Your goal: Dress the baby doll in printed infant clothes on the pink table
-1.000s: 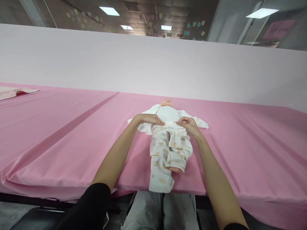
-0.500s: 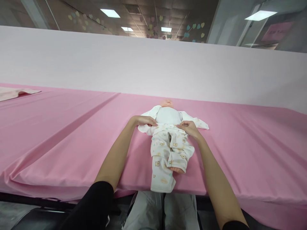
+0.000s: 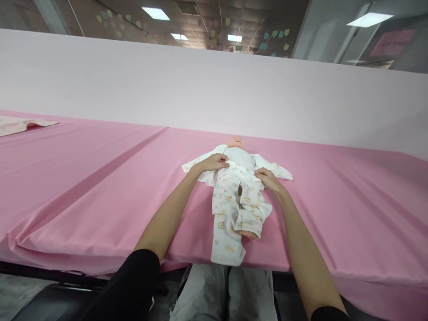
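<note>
Pink tablecloth (image 3: 100,187) covers a long tbl, w/ a pale pink backdrop sheet (image 3: 200,84) rising behind it. Above that, ceiling lights (image 3: 154,10) & paper hearts (image 3: 274,33) show, plus a pink sign (image 3: 393,42) upper R. Folded pale pink cloth (image 3: 20,125) lies at the far L of the tbl, well apart from the hands.

Baby doll (image 3: 236,142) lies on its back near the tbl's front edge, head pointing away from the person. White jacket (image 3: 276,170) sits under its upper body, 2 sleeves spread out sideways. Bear-print pants (image 3: 227,214) cover the doll's lower half, waistband at its middle, w/ white chest above.

L hand (image 3: 210,163) lies over the jacket's side, fingers curled & closed on the pants' waistband edge. R hand (image 3: 269,179) is on the opposite side of the waist, fingers bent & pinching the same waistband. Both forearms come in from the person's black sleeves (image 3: 130,285); grey trousers (image 3: 207,294) show below the tbl edge.
</note>
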Demonstrator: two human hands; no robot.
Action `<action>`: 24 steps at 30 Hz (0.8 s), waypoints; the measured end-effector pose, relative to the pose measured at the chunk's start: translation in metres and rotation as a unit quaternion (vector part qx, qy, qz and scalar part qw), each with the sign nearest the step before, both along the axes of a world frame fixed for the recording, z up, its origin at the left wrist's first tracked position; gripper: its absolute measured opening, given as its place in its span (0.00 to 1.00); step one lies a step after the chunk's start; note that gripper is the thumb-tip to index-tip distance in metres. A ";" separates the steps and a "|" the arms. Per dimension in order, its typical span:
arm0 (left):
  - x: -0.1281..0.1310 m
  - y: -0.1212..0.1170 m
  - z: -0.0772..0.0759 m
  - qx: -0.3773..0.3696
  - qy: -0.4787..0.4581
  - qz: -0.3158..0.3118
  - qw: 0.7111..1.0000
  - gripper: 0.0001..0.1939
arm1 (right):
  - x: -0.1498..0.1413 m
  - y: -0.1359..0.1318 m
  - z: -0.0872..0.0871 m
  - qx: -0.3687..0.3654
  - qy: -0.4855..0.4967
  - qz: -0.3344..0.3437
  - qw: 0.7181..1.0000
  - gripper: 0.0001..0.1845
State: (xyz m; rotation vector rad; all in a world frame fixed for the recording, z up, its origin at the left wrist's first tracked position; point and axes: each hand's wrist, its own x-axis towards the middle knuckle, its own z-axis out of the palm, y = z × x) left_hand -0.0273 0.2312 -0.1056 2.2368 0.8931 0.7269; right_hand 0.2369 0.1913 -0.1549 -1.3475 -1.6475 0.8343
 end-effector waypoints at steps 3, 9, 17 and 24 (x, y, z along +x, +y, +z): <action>-0.001 0.008 -0.011 0.078 0.028 0.058 0.995 0.09 | -0.005 0.005 -0.009 0.032 0.017 -0.034 0.999 0.13; 0.012 0.008 -0.026 0.093 0.006 0.168 0.981 0.06 | -0.019 0.005 -0.022 0.024 0.013 -0.114 0.993 0.15; 0.027 0.020 -0.035 0.018 -0.138 0.278 0.951 0.07 | -0.028 0.009 -0.013 -0.023 0.059 -0.224 0.973 0.15; 0.035 0.029 -0.037 -0.174 -0.290 0.250 0.907 0.10 | -0.027 0.007 -0.021 -0.055 0.130 -0.212 0.967 0.19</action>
